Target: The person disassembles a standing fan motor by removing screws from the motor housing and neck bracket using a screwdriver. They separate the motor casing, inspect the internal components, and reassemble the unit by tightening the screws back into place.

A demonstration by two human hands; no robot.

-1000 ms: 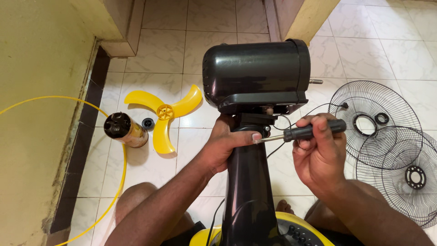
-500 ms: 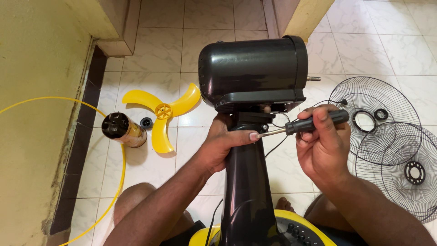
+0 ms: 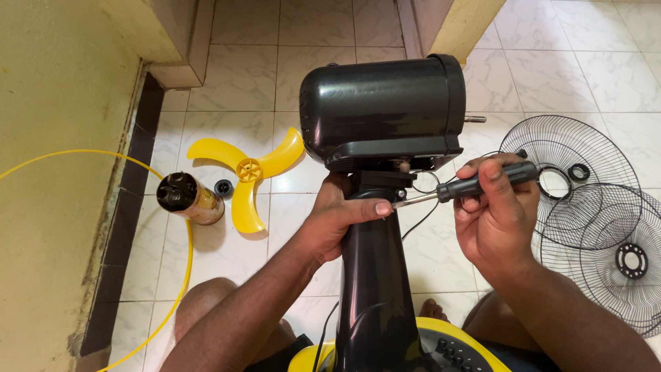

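A black fan motor housing (image 3: 383, 109) sits on top of a black stand column (image 3: 375, 275) between my knees. My left hand (image 3: 339, 219) grips the column just under the housing, thumb lying across its front. My right hand (image 3: 494, 208) holds a black-handled screwdriver (image 3: 482, 182), its metal tip pointing left into the joint below the housing, close to my left thumb. A short metal shaft (image 3: 475, 119) sticks out of the housing's right side.
A yellow three-blade fan propeller (image 3: 248, 170) lies on the tiled floor at left, with a brown can (image 3: 189, 198) and a small black nut (image 3: 224, 187) beside it. Two black wire guards (image 3: 592, 207) lie at right. A yellow ring (image 3: 184, 234) curves along the left wall.
My right hand has lifted slightly and brought the screwdriver tip leftward into the joint under the housing. My left hand keeps its grip on the column.
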